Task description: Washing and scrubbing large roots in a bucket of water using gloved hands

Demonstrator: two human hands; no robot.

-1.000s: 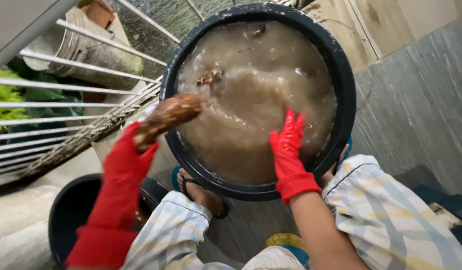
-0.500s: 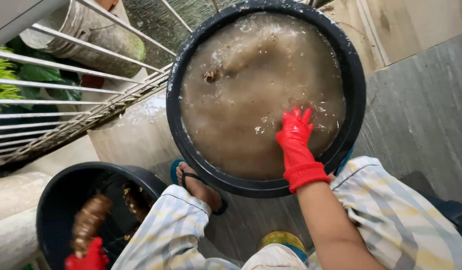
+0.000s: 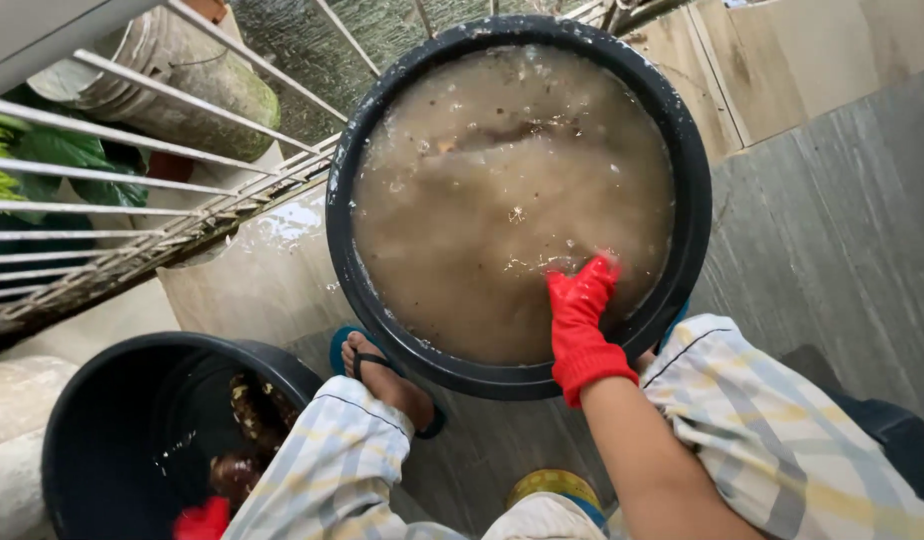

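Right hand: (image 3: pixel 579 320) in a red rubber glove, fingertips dipped in the murky water, holding nothing that shows; grip below the surface cannot be told.
Left hand: (image 3: pixel 204 519) red-gloved, only a scrap visible at the near edge inside the small bucket; grip cannot be told.
Big tub: (image 3: pixel 354 270) one, round, black plastic, far centre, full of cloudy brown water with floating bits.
Small bucket: (image 3: pixel 92 420) one, black, near left, holding wet brown roots (image 3: pixel 252 430).
Railing: (image 3: pixel 132 190) white metal bars, left.
Foot: (image 3: pixel 382 375) one, in a blue sandal, between the two vessels.
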